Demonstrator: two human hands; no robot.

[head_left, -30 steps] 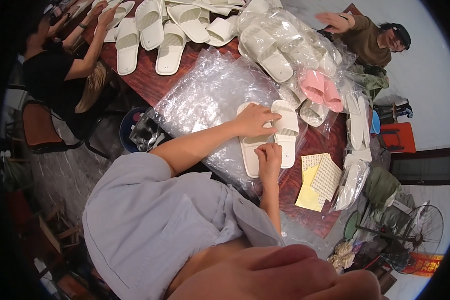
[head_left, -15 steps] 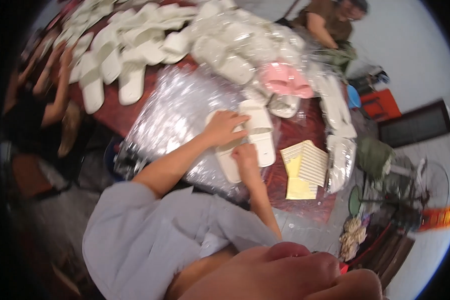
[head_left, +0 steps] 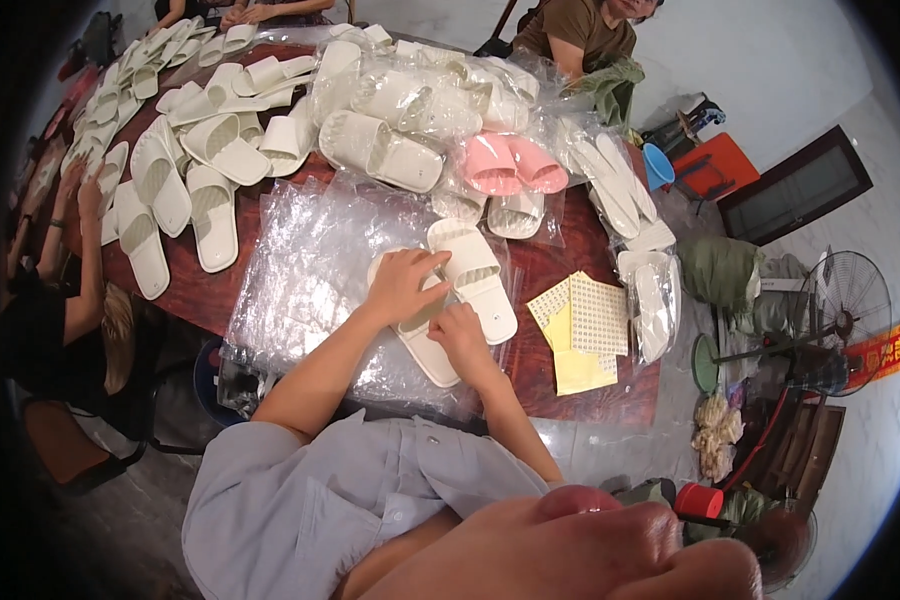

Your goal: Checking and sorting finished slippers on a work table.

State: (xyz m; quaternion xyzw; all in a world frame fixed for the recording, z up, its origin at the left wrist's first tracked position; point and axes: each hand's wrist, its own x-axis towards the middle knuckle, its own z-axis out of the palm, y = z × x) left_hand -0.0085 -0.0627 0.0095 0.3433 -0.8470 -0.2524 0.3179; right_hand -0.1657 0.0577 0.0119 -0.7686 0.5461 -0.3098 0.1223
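A pair of off-white slippers lies side by side on a stack of clear plastic bags (head_left: pixel 300 270). My left hand (head_left: pixel 407 283) rests over the strap of the left slipper (head_left: pixel 428 356), fingers stretched apart and reaching toward the right slipper (head_left: pixel 486 306). Beside it, my right hand (head_left: pixel 458 335) presses on the left slipper's footbed with its fingers curled together. Whatever those fingertips may hold is hidden. To the right of the pair lie sheets of small printed labels (head_left: pixel 599 315), with a plain yellow sheet (head_left: pixel 582 371) among them.
Loose off-white slippers (head_left: pixel 215 215) cover the table's far left. Bagged slippers (head_left: pixel 385 150) are heaped at the back, beside a bagged pink pair (head_left: pixel 513 163). More bagged slippers (head_left: pixel 649 305) line the right edge. Co-workers sit at the left and back. A fan (head_left: pixel 843 300) stands at right.
The view has shifted, so the table and its contents sit differently in the picture. Both hands stay on the left slipper in nearly the same pose.
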